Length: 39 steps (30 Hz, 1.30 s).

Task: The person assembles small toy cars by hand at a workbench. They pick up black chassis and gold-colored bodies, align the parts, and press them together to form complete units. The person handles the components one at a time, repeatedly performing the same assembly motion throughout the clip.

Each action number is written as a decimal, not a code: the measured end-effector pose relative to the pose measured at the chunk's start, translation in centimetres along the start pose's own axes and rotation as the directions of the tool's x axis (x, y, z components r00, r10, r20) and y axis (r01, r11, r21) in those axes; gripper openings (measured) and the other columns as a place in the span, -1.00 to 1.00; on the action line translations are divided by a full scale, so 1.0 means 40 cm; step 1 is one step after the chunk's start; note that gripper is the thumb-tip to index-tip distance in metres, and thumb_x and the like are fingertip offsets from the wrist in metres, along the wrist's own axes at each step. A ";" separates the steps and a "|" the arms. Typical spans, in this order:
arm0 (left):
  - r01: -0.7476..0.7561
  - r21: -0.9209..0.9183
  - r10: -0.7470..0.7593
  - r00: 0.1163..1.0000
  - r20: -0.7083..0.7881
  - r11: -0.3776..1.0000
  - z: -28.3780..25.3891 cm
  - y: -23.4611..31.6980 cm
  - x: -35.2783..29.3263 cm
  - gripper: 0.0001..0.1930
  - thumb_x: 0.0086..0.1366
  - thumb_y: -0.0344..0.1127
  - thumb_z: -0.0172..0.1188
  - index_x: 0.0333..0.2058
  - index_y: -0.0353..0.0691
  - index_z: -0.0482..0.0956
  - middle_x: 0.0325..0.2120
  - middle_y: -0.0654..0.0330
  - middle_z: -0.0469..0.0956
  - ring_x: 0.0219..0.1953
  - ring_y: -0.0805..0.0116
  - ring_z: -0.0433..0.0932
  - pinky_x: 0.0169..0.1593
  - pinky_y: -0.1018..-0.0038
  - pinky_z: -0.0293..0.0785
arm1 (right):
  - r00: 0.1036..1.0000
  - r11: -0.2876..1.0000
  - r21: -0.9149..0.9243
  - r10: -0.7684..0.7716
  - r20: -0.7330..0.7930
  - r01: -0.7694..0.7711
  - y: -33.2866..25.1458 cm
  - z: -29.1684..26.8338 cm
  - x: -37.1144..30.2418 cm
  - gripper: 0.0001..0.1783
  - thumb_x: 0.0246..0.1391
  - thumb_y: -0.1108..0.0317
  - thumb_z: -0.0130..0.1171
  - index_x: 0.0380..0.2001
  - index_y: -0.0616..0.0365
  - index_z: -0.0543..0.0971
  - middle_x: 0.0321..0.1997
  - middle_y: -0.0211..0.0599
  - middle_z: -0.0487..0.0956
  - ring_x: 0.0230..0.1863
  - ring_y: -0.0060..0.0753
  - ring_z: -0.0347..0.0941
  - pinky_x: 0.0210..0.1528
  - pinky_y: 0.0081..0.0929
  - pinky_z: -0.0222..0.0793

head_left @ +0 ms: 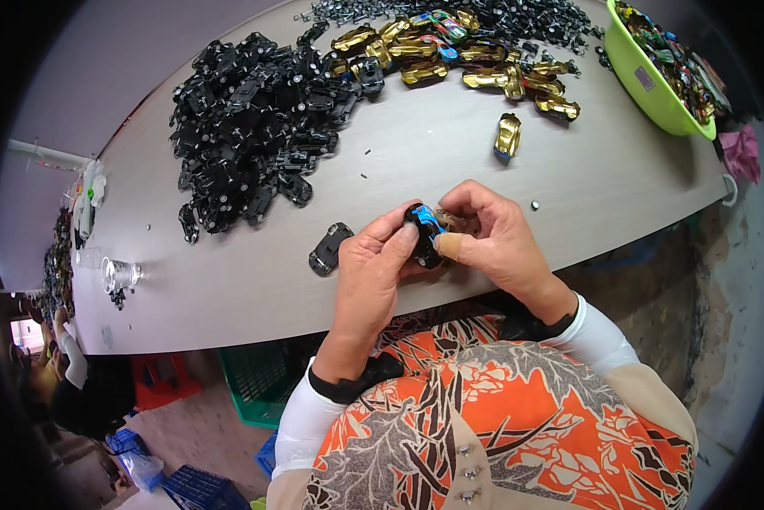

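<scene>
Gold car shells glossy, metallic-looking; black chassis matt plastic; tabletop smooth.

Toy-car workshop, long pale surface, mound of black car bases (dozens, jumbled), gold car shells, filled lime-green tub, second person at far left, plastic crates below.

Clear cup at left, crumpled pink plastic at upper right.
In the lower left of the frame, a red stool stands near a green crate; nearer the bottom edge, a whitish plastic bag sits beside a dark blue crate. At far left, a dark-clad co-worker.
</scene>
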<state>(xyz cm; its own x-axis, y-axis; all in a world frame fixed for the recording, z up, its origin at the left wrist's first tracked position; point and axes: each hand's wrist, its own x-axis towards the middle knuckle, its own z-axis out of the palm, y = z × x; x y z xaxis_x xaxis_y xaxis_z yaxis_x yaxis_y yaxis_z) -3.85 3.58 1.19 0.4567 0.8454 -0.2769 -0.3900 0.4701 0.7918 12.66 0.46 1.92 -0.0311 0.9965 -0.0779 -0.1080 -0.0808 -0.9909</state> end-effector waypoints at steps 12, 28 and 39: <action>0.007 -0.214 0.013 0.996 0.093 0.977 -0.021 0.010 0.006 -0.59 0.19 -0.45 0.13 0.01 -0.36 0.31 -0.17 0.03 0.47 -0.09 0.23 0.51 -0.18 0.25 0.63 | 0.983 0.976 0.167 -0.113 -0.146 0.137 -0.017 0.009 -0.019 -0.69 -0.06 0.54 0.20 -0.21 0.22 0.37 -0.31 -0.44 0.43 -0.33 -0.79 0.33 -0.34 -0.80 0.31; -0.066 -0.022 0.066 0.997 0.037 0.998 0.007 0.017 -0.020 -0.57 0.06 -0.61 0.21 -0.04 -0.42 0.41 -0.21 0.08 0.51 -0.22 0.39 0.53 -0.19 0.47 0.60 | 0.948 0.926 -0.238 -0.315 -0.056 0.294 0.007 0.025 -0.027 -0.68 -0.12 0.57 0.14 -0.23 0.21 0.36 -0.41 -0.47 0.36 -0.55 -0.82 0.17 -0.55 -0.78 0.12; -0.219 0.184 0.207 0.975 0.083 0.958 -0.001 0.005 -0.020 -0.62 0.10 -0.59 0.19 -0.05 -0.31 0.50 -0.19 0.17 0.48 -0.22 0.47 0.49 -0.17 0.60 0.51 | 0.950 0.907 -0.287 -0.307 0.051 0.309 -0.013 0.020 -0.020 -0.65 -0.16 0.62 0.17 -0.21 0.15 0.52 -0.39 -0.43 0.36 -0.48 -0.69 0.27 -0.52 -0.72 0.17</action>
<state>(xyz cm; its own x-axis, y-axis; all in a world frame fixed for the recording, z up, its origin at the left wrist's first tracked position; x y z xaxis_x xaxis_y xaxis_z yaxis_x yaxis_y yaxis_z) -4.33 3.01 1.53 0.4312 0.9002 -0.0612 -0.3263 0.2188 0.9196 11.94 -0.30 2.58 -0.0474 0.9706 0.2359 0.1781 0.2406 -0.9541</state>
